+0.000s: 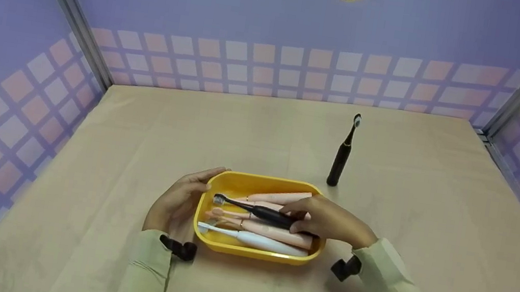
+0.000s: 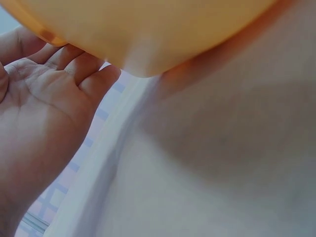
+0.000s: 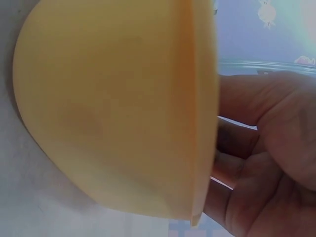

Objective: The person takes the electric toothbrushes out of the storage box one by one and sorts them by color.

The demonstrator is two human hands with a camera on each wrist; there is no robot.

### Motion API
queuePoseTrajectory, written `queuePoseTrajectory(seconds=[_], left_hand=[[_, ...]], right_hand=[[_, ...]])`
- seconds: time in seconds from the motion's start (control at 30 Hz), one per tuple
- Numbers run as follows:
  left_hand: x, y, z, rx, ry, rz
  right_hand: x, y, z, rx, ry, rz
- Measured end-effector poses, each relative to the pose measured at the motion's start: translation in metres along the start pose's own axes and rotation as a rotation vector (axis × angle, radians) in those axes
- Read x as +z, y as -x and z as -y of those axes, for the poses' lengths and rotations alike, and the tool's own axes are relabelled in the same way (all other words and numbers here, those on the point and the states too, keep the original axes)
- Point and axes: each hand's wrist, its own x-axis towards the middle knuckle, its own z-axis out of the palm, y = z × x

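Observation:
In the head view, a yellow basin (image 1: 254,254) holds several electric toothbrushes. My left hand (image 1: 177,200) holds its left end, thumb at the rim and the other fingers along the outer wall. In the left wrist view the fingertips disappear behind the basin (image 2: 148,34). My right hand (image 1: 326,219) reaches over the right rim and pinches the handle of a black electric toothbrush (image 1: 273,215), its head toward the left. Under and around it lie pink toothbrushes (image 1: 278,232) and a white toothbrush (image 1: 266,243). The basin wall (image 3: 113,108) hides the right fingertips in the right wrist view.
Another black electric toothbrush (image 1: 339,163) stands upright on the table behind the basin's right corner. A beige cloth (image 1: 103,195) covers the table. Purple panels (image 1: 279,15) with pink and white squares enclose its back and sides, joined by metal posts (image 1: 70,4).

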Motion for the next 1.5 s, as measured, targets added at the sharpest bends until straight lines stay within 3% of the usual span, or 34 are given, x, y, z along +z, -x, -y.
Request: queuePoseTrajectory(seconds=[0.7, 1.13, 1.5], left_hand=[[0.0026, 0.0002, -0.0016, -0.009, 0.008, -0.032], [0.0021, 0.0002, -0.0008, -0.017, 0.001, -0.044], [0.0035, 0.0010, -0.0021, -0.028, -0.022, -0.047]], right_hand=[[-0.0002, 0.0022, 0.0000, -0.010, -0.008, -0.043], [0.0004, 0.0038, 0.0006, -0.013, -0.023, -0.149], [-0.0003, 0.0066, -0.0013, -0.038, -0.131, -0.231]])
